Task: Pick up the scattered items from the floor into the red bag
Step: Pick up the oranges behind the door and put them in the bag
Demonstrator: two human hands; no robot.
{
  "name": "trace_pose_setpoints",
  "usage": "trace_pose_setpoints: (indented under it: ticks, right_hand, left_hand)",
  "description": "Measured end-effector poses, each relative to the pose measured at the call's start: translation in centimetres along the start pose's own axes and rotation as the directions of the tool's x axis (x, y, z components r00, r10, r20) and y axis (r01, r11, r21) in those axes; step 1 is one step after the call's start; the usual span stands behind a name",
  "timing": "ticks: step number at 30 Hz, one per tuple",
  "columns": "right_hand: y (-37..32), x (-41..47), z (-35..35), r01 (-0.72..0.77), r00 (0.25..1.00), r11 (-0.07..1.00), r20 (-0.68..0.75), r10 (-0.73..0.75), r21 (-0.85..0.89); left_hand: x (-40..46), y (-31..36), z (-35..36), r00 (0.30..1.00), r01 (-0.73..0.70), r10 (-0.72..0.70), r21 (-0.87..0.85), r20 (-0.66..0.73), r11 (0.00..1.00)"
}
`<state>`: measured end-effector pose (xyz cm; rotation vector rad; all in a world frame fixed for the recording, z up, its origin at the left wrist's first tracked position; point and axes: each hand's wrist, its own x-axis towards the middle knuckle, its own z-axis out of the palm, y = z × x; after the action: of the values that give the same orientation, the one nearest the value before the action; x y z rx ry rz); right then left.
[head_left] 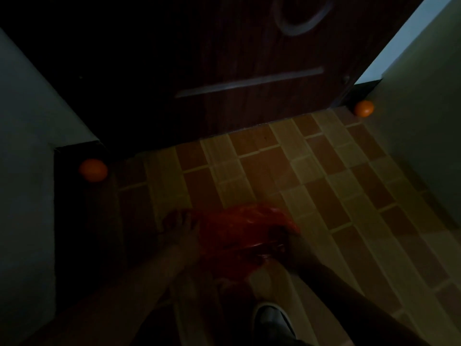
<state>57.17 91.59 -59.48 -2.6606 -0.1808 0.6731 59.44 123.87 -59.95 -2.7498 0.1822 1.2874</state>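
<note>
Two oranges left, bag being held open

Two round orange fruits lie on the tiled floor (324, 186): one in the left corner (92, 170), one in the right corner (364, 108), both by the dark wooden door (249, 71); the crumpled red plastic bag (239, 228) hangs low between them. The left hand (178, 227) grips its left edge; the right hand (282, 242) seems to clutch its right rim, though dimness hides the fingers. Judging so, gathering is under way; next calls for freeing one hand and reaching into a corner.
</note>
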Motion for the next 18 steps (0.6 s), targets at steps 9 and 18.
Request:
trace_pose_setpoints:
  ticks: [9, 18]
  right_hand:
    - [-5.4, 1.5, -0.5, 0.456, 0.812, 0.785, -0.164, -0.559, -0.420]
    - [-0.1, 5.8, 0.6, 0.217, 0.968, 0.880, 0.211, -0.137, -0.423]
  left_hand:
    - [-3.2, 4.6, -4.1, 0.971, -0.121, 0.138, 0.099, -0.195, 0.988]
    - [-1.8, 2.4, 1.8, 0.985, -0.125, 0.142, 0.161, -0.101, 0.979]
